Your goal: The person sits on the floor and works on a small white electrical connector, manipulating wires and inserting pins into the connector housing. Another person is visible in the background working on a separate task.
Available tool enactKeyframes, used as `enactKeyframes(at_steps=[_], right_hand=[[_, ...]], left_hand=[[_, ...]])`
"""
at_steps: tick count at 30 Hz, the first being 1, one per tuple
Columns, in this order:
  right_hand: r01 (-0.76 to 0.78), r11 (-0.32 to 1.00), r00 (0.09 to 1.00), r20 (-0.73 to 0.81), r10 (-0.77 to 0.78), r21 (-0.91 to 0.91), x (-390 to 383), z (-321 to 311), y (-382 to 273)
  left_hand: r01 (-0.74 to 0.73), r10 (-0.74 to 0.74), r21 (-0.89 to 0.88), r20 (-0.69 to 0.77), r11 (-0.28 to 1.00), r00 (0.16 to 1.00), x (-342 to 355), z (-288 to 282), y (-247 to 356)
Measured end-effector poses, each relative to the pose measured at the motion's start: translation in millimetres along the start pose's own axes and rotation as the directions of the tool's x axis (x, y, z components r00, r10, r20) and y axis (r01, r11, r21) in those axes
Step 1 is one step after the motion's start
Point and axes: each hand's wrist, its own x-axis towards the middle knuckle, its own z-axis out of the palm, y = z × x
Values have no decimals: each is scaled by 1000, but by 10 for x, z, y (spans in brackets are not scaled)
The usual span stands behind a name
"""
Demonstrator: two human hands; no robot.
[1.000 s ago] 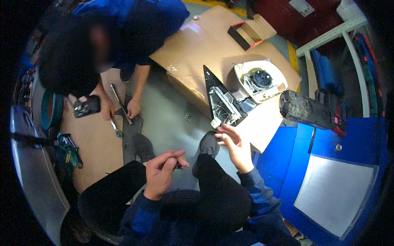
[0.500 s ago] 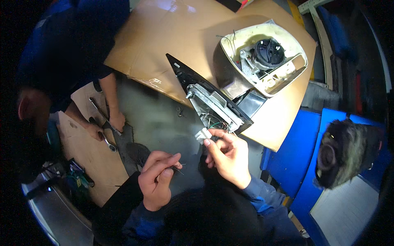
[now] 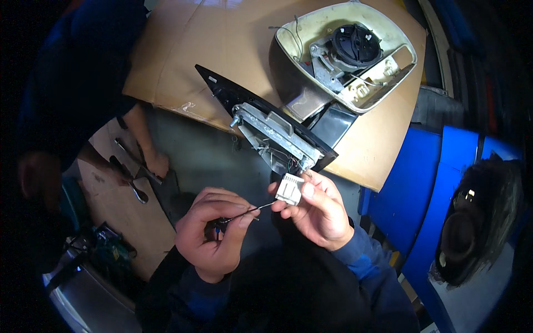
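My right hand (image 3: 320, 210) pinches a small white plastic connector (image 3: 290, 189) that hangs on thin wires from a dismantled car side mirror (image 3: 288, 133). My left hand (image 3: 214, 233) grips a thin metal pick (image 3: 248, 211) whose tip points at the connector. The mirror's cream housing (image 3: 348, 53) with a black motor lies open on a brown cardboard sheet (image 3: 189, 61) just beyond my hands.
Another person in a dark blue sleeve crouches at the left, a hand (image 3: 155, 162) resting by metal tools (image 3: 130, 177) on a cardboard piece. Blue panels (image 3: 427, 183) stand at the right, with a dark round part (image 3: 472, 227) on them. A grey floor (image 3: 205, 155) lies between.
The view has closed in on the mirror. My right hand lifted the white connector nearer, and my left hand brought the pick's tip up to it.
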Motion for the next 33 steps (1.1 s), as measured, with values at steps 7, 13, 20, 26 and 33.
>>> enactKeyframes(at_steps=[7, 13, 20, 26, 33], right_hand=[[-135, 991, 989, -50, 136, 19, -24, 42, -76], [-148, 984, 989, -10, 149, 103, 63, 19, 12], [-132, 989, 985, -100, 138, 61, 92, 149, 14], [-134, 988, 989, -51, 138, 73, 97, 87, 46], [-126, 989, 991, -38, 129, 82, 109, 47, 86]], left_hand=[[-91, 99, 179, -36, 980, 994, -65, 103, 165], [-135, 135, 374, 28, 918, 990, -36, 154, 272], [-201, 215, 445, 20, 873, 976, -47, 188, 289], [-218, 224, 467, 43, 857, 974, 4, 185, 211], [-251, 221, 526, 121, 813, 968, 61, 188, 233]])
